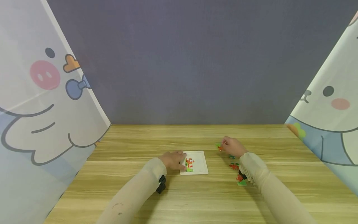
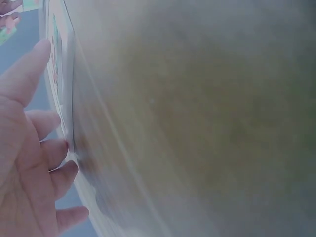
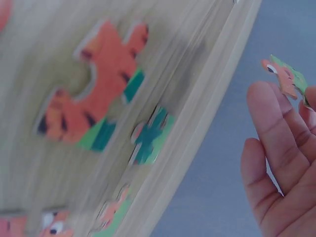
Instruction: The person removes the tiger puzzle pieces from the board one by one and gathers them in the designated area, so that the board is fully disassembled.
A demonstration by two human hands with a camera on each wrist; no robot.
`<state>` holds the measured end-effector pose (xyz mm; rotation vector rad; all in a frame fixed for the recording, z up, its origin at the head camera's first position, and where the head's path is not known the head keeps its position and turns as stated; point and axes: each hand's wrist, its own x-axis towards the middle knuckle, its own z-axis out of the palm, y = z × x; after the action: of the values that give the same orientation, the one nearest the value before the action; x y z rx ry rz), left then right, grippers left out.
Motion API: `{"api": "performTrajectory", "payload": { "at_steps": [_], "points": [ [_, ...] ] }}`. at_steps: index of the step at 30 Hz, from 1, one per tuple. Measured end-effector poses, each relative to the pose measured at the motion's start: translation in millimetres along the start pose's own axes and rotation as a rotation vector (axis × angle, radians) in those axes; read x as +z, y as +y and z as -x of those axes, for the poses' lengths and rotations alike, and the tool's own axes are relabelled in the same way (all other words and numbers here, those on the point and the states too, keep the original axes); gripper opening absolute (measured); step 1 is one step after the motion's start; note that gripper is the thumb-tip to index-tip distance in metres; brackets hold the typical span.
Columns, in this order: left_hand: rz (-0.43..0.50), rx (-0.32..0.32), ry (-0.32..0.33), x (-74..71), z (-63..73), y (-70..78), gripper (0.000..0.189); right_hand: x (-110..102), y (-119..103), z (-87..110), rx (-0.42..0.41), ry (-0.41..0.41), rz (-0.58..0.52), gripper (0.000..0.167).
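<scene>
My left hand [image 1: 172,160] rests at the left edge of a white puzzle tray [image 1: 202,163], its fingers spread. Several joined pieces with an orange animal [image 1: 189,162] lie in the tray's left part. In the left wrist view, the left hand [image 2: 29,148] is beside the tray rim [image 2: 69,74]. To the tray's right, my right hand [image 1: 233,147] pinches a puzzle piece [image 3: 286,76], orange and green with an eye. By its fingertips in the head view shows a green and orange piece [image 1: 219,146]; whether it is the held one I cannot tell.
On the wooden table [image 1: 195,199], loose pieces lie near the right forearm: a green one [image 1: 231,157], a striped orange one [image 1: 234,166] and a red and green one [image 1: 241,183]. A grey panel [image 1: 195,62] stands behind, with printed cloths at both sides.
</scene>
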<state>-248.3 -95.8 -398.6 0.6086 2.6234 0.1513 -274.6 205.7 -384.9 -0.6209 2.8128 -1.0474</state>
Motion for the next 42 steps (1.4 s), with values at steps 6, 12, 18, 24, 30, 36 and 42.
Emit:
{"api": "performTrajectory", "payload": {
  "at_steps": [6,12,18,24,30,36,42],
  "points": [
    [-0.048,-0.038,-0.008,-1.7,-1.0,2.5,0.079,-10,15,12.0,-0.012,0.026,-0.050,0.016],
    [-0.100,-0.052,-0.014,-0.9,-3.0,4.0,0.081,-21,33,29.2,0.038,0.038,-0.125,0.020],
    [-0.112,-0.065,0.003,-0.3,-5.1,3.0,0.080,-29,44,39.0,0.077,0.051,-0.116,0.027],
    [-0.180,-0.068,0.017,-2.0,-8.2,0.8,0.077,-35,50,47.8,0.040,0.066,-0.051,0.026],
    [-0.158,-0.091,0.012,-5.3,-10.3,2.3,0.076,-42,59,57.3,0.052,0.060,-0.001,0.028],
    [-0.156,-0.093,0.003,-8.6,-9.6,4.9,0.075,-50,66,61.7,0.103,0.037,-0.047,0.033],
    [-0.158,-0.072,0.019,-8.6,-9.9,5.4,0.075,-54,73,60.9,0.140,0.005,-0.076,0.034]
  ]
}}
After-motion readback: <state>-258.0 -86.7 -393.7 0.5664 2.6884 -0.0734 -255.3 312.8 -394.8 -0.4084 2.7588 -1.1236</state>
